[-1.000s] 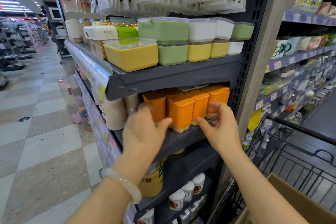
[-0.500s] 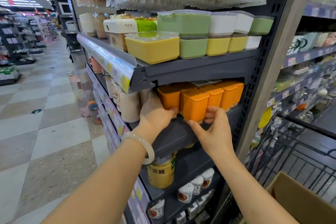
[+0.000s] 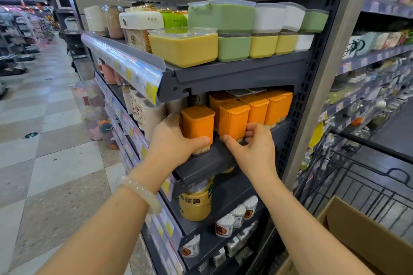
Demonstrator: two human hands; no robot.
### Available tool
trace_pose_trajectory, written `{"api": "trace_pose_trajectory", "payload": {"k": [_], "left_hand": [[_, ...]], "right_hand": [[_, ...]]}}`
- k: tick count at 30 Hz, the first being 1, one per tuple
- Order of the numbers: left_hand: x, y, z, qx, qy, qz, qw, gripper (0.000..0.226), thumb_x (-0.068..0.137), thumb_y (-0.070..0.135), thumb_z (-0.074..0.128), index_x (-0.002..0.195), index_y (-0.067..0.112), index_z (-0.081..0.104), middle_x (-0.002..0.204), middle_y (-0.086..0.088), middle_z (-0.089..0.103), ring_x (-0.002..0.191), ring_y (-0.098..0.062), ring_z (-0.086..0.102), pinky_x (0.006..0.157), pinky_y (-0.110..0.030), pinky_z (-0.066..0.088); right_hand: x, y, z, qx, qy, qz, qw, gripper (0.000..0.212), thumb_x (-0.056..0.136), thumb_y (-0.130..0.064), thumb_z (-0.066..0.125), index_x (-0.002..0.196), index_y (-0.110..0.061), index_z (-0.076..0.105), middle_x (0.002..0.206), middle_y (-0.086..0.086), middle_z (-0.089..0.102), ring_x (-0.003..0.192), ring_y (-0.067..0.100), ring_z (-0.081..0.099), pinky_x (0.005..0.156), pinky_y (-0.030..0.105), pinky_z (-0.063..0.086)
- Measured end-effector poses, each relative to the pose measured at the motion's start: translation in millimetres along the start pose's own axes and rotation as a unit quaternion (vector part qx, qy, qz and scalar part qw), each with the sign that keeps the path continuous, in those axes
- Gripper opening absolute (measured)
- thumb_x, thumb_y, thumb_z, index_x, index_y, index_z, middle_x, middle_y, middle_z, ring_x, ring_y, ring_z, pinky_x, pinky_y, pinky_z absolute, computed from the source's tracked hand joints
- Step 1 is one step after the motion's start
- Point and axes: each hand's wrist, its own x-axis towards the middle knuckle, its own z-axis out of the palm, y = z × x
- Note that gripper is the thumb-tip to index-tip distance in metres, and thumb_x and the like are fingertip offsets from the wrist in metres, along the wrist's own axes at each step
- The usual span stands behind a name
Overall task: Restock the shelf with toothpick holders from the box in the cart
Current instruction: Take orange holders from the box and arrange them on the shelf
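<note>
Holders: we are counting about six orange toothpick holders [image 3: 257,109]; our left hand [image 3: 172,140] is gripping one, now pulled leftward, our right hand [image 3: 252,147] pinching its neighbour.

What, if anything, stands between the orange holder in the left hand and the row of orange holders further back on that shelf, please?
Nothing visible does. The left hand grips the front orange holder at the shelf edge; a narrow open gap separates it from the orange row, whose front holder the right hand grips.
</note>
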Motion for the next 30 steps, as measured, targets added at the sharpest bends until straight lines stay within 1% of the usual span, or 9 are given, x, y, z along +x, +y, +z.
{"api": "trace_pose_trajectory", "payload": {"k": [5, 10, 16, 19, 20, 22, 25, 28, 30], "left_hand": [[-9, -6, -6, -0.023, 0.004, 0.017, 1.000, 0.065, 0.069, 0.033, 0.081, 0.120, 0.010, 0.050, 0.108, -0.002, 0.058, 0.094, -0.016, 0.055, 0.075, -0.028, 0.043], [-15, -19, -17, -0.044, 0.004, 0.013, 0.999, 0.064, 0.067, 0.036, 0.082, 0.121, 0.016, 0.053, 0.109, -0.003, 0.064, 0.098, -0.022, 0.061, 0.084, -0.042, 0.053], [-17, -24, -26, -0.070, -0.011, 0.007, 0.997, 0.048, 0.069, 0.032, 0.081, 0.106, 0.026, 0.051, 0.091, 0.009, 0.056, 0.090, -0.017, 0.059, 0.077, -0.033, 0.049], [-16, -25, -28, -0.070, -0.021, 0.010, 0.997, 0.045, 0.070, 0.032, 0.081, 0.101, 0.029, 0.049, 0.089, 0.009, 0.056, 0.088, -0.016, 0.058, 0.071, -0.028, 0.047], [-16, -25, -28, -0.075, -0.024, 0.009, 0.997, 0.045, 0.070, 0.032, 0.081, 0.102, 0.029, 0.049, 0.090, 0.008, 0.056, 0.088, -0.016, 0.058, 0.070, -0.028, 0.046], [-16, -26, -27, -0.088, -0.029, 0.007, 0.996, 0.050, 0.070, 0.031, 0.081, 0.110, 0.026, 0.051, 0.098, 0.005, 0.058, 0.094, -0.018, 0.058, 0.075, -0.029, 0.046], [-17, -27, -23, -0.107, -0.013, 0.015, 0.994, 0.077, 0.067, 0.032, 0.082, 0.133, 0.024, 0.042, 0.112, 0.008, 0.054, 0.109, -0.021, 0.056, 0.089, -0.037, 0.047], [-18, -22, -18, -0.107, 0.024, 0.038, 0.993, 0.090, 0.063, 0.036, 0.084, 0.138, 0.027, 0.034, 0.123, 0.009, 0.050, 0.114, -0.018, 0.051, 0.093, -0.038, 0.045], [-17, -17, -14, -0.135, 0.035, 0.042, 0.989, 0.091, 0.063, 0.033, 0.085, 0.137, 0.026, 0.032, 0.122, 0.011, 0.045, 0.110, -0.010, 0.045, 0.088, -0.030, 0.042]], "right_hand": [[-9, -11, 4, 0.025, -0.059, 0.004, 0.998, 0.057, 0.072, -0.043, 0.077, 0.116, -0.019, 0.051, 0.105, -0.009, 0.055, 0.105, 0.015, 0.054, 0.099, 0.045, 0.042], [-16, -17, 11, 0.046, -0.082, -0.014, 0.995, 0.060, 0.071, -0.041, 0.078, 0.119, -0.020, 0.051, 0.111, -0.006, 0.060, 0.103, 0.013, 0.054, 0.099, 0.045, 0.042], [-19, -24, 14, 0.034, -0.099, -0.032, 0.994, 0.059, 0.071, -0.043, 0.077, 0.120, -0.022, 0.052, 0.109, -0.008, 0.059, 0.106, 0.014, 0.054, 0.099, 0.046, 0.042], [-18, -21, 7, 0.035, -0.131, -0.045, 0.990, 0.054, 0.073, -0.044, 0.074, 0.119, -0.023, 0.055, 0.110, -0.007, 0.062, 0.108, 0.013, 0.054, 0.100, 0.043, 0.043], [-18, -20, 3, 0.054, -0.121, -0.038, 0.991, 0.051, 0.075, -0.042, 0.074, 0.119, -0.022, 0.056, 0.109, -0.007, 0.062, 0.106, 0.011, 0.055, 0.099, 0.040, 0.044], [-11, -16, -6, 0.095, -0.044, -0.017, 0.994, 0.048, 0.079, -0.036, 0.073, 0.120, -0.018, 0.056, 0.109, -0.005, 0.061, 0.101, 0.010, 0.057, 0.094, 0.033, 0.047], [5, -4, -15, 0.076, 0.053, 0.010, 0.996, 0.060, 0.078, -0.034, 0.074, 0.128, -0.016, 0.044, 0.122, 0.002, 0.051, 0.105, 0.013, 0.052, 0.089, 0.027, 0.043], [20, 7, -13, 0.054, 0.057, 0.023, 0.997, 0.072, 0.075, -0.036, 0.077, 0.132, -0.014, 0.038, 0.128, 0.004, 0.045, 0.113, 0.019, 0.049, 0.098, 0.037, 0.044], [26, 13, -7, 0.044, 0.056, 0.031, 0.997, 0.072, 0.073, -0.040, 0.078, 0.128, -0.014, 0.041, 0.126, 0.005, 0.050, 0.114, 0.023, 0.051, 0.098, 0.046, 0.045]]}}
